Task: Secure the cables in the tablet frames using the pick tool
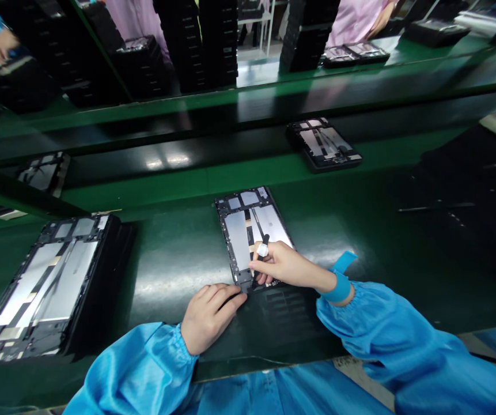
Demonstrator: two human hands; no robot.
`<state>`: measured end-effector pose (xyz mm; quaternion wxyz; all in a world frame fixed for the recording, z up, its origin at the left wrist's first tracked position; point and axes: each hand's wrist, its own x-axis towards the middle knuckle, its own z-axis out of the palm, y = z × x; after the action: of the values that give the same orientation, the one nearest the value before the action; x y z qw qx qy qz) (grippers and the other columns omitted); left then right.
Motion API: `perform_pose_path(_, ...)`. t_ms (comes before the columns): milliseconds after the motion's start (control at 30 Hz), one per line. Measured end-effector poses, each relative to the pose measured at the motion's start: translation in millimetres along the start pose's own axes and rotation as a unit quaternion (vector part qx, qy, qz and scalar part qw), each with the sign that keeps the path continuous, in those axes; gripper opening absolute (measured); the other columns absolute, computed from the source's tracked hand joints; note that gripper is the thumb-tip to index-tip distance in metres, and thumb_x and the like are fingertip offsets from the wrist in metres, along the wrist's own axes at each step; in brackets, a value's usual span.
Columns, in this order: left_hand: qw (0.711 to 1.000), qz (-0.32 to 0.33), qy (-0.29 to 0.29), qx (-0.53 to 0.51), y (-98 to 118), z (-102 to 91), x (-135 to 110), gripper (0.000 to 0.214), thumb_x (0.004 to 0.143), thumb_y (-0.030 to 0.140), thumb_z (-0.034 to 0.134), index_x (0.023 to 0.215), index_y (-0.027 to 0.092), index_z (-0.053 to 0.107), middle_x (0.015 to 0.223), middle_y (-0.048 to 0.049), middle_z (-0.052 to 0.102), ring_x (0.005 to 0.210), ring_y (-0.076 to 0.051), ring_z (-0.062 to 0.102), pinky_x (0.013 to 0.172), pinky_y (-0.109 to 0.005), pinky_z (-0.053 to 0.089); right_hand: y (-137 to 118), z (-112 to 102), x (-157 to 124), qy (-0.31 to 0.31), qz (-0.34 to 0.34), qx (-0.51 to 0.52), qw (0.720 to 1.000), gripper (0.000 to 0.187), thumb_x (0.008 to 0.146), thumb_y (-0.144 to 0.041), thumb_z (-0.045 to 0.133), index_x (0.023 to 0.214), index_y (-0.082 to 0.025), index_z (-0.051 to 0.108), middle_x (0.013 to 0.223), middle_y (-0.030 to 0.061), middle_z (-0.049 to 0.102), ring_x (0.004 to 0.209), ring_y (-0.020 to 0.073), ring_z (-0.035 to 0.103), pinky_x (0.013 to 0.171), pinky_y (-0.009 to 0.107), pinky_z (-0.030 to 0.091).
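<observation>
An opened tablet (235, 233), its silver inner plates, dark frame and ribbon cable showing, lies on the green bench in front of me. My right hand (276, 262) is closed around a slim black pen-like tool (265, 239) with a white wrapping near its top. The tool leans over the tablet's lower end; its tip is small and partly hidden by my fingers. At the lower left corner of the tablet, my left hand (211, 314) has thumb and fingertips drawn together on the edge. A blue band circles my right wrist.
Left of me stands a stack of black trays (101, 288) topped by another opened tablet (44, 288). Further back sits one more tablet in a tray (325, 144). A thin dark rod (435, 206) lies at right. Beyond the raised ledge are tall black tray stacks (217, 46) and people.
</observation>
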<state>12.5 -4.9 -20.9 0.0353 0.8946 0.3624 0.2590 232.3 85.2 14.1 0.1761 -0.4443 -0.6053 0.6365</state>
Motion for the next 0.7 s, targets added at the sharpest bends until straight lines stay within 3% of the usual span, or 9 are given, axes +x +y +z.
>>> perform_pose_path(267, 0.994, 0.036, -0.054, 0.089, 4, -6.0, 2, 0.036, 0.1, 0.011, 0.036, 0.129, 0.017, 0.057, 0.112, -0.0096, 0.065, 0.097, -0.02, 0.057, 0.078, -0.032, 0.046, 3, 0, 2, -0.005, -0.006, 0.002, 1.0, 0.019, 0.082, -0.033, 0.067, 0.073, -0.02, 0.056, 0.058, -0.0003, 0.068, 0.056, 0.0206, 0.072, 0.05, 0.027, 0.058)
perform_pose_path(367, 0.991, 0.034, -0.074, 0.105, 5, -7.8, 5, 0.037, 0.101, 0.012, 0.033, 0.128, 0.017, 0.057, 0.112, -0.0104, 0.063, 0.097, -0.02, 0.057, 0.078, -0.033, 0.047, 7, -5, -3, 0.025, -0.014, 0.014, 0.999, 0.022, 0.081, -0.037, 0.069, 0.076, -0.021, 0.056, 0.059, -0.0007, 0.067, 0.059, 0.0214, 0.072, 0.051, 0.028, 0.057)
perform_pose_path(500, 0.994, 0.029, -0.064, 0.081, 4, -5.9, 7, 0.035, 0.101, 0.012, 0.033, 0.125, 0.018, 0.059, 0.109, -0.0096, 0.063, 0.094, -0.019, 0.057, 0.076, -0.032, 0.047, 14, -15, -20, 0.095, -0.043, -0.028, 0.994, 0.02, 0.085, -0.037, 0.066, 0.077, -0.02, 0.058, 0.065, 0.0001, 0.065, 0.065, 0.0202, 0.07, 0.055, 0.026, 0.054)
perform_pose_path(700, 0.997, 0.013, -0.044, 0.057, 1, -1.1, 5, 0.032, 0.1, 0.013, 0.039, 0.125, 0.02, 0.059, 0.109, -0.0085, 0.062, 0.095, -0.019, 0.059, 0.078, -0.031, 0.048, 13, -15, -34, 0.103, -0.068, -0.11, 0.986, 0.02, 0.088, -0.036, 0.061, 0.077, -0.02, 0.059, 0.068, -0.0007, 0.062, 0.057, 0.015, 0.061, 0.053, 0.025, 0.045)
